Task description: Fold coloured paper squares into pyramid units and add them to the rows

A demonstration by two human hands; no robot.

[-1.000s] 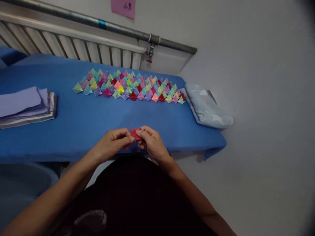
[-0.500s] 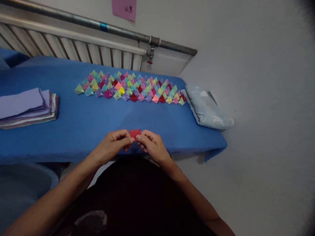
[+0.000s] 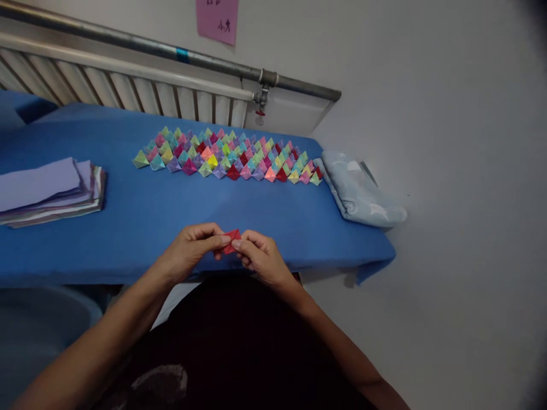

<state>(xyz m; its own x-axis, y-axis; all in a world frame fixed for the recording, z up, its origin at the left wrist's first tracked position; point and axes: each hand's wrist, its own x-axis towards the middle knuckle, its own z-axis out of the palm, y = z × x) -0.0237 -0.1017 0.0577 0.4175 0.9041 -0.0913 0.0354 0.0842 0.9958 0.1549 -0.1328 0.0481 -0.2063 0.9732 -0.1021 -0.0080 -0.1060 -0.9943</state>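
A small folded piece of red paper (image 3: 233, 234) is pinched between both hands, above the front part of the blue-covered table (image 3: 171, 199). My left hand (image 3: 196, 246) grips its left side, thumb on top. My right hand (image 3: 260, 254) holds the right side, its thumb close to the left one. The thumbs hide part of the paper. Beyond the hands, several rows of colourful folded paper pieces (image 3: 226, 159) stand with pointed tops.
A stack of paper sheets (image 3: 38, 188), lilac on top, lies on the left. A folded light-blue cloth (image 3: 363, 191) rests at the table's right end, against the wall. Behind the table run a radiator (image 3: 141, 94) and a metal pipe (image 3: 222, 65) with a red-handled valve (image 3: 260, 113).
The red paper has turned in my fingers and now shows a more diamond-like outline. Both hands have shifted slightly, and the view has tilted up a little.
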